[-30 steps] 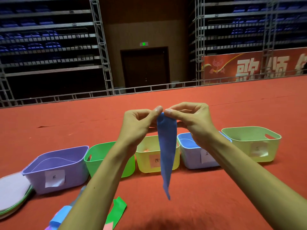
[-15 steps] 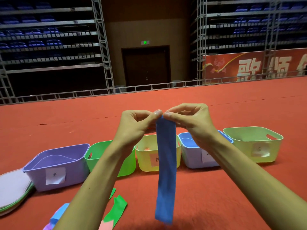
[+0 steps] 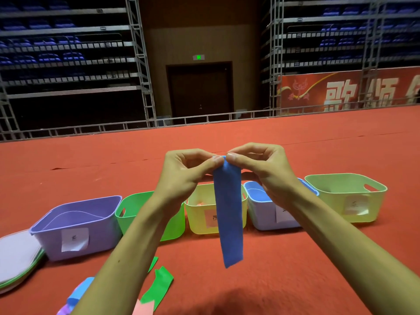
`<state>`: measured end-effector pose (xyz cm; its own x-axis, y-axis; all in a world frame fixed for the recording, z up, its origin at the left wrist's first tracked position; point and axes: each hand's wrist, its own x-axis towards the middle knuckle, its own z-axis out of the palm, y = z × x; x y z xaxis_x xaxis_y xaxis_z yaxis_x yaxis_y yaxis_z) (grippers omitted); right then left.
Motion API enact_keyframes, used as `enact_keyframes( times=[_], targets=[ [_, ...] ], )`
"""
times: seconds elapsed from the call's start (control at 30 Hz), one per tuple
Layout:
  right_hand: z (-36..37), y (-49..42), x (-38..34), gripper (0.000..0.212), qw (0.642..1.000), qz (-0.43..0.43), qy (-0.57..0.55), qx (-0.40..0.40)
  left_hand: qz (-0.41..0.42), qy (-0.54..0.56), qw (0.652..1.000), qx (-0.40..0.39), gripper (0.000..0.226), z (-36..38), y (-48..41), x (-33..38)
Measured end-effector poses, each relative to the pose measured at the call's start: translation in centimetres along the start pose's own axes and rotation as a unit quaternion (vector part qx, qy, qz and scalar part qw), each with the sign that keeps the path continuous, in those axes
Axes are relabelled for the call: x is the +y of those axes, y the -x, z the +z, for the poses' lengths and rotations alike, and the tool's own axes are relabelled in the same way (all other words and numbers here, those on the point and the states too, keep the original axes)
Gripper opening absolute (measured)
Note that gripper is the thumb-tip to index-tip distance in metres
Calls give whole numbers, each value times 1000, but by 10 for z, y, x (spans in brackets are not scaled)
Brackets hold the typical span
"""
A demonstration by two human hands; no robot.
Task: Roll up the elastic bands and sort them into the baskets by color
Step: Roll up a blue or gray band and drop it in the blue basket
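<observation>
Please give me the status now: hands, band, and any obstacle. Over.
Left hand and right hand both pinch top end of blue band. Band hangs straight, not yet rolled. Blue basket behind right wrist; no obstacle seen.

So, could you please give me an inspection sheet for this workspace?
Surface: red carpet.
Job's things: blue band hangs from both hands; purple basket, green basket, yellow basket, blue basket, pale basket in a row; green band lies loose near the person.
Clutter: flat discs stacked at the left edge.
Grippers: left hand and right hand pinch the band's top end.
Cables: nothing seen.
Surroundings: seating racks, door, red banner.
</observation>
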<state>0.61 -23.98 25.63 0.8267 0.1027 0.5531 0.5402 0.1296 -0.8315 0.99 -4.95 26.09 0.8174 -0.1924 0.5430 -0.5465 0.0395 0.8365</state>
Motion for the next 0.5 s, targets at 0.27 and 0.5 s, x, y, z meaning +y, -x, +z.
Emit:
enact_keyframes(
  times=[0.27, 0.5],
  targets=[
    [4, 1, 0, 11, 999, -27, 23, 14, -60, 7, 998, -33, 35, 0, 1, 4],
    [4, 5, -3, 28, 1000, -18, 6, -5, -60, 8, 998, -36, 25, -3, 1, 10]
  ],
)
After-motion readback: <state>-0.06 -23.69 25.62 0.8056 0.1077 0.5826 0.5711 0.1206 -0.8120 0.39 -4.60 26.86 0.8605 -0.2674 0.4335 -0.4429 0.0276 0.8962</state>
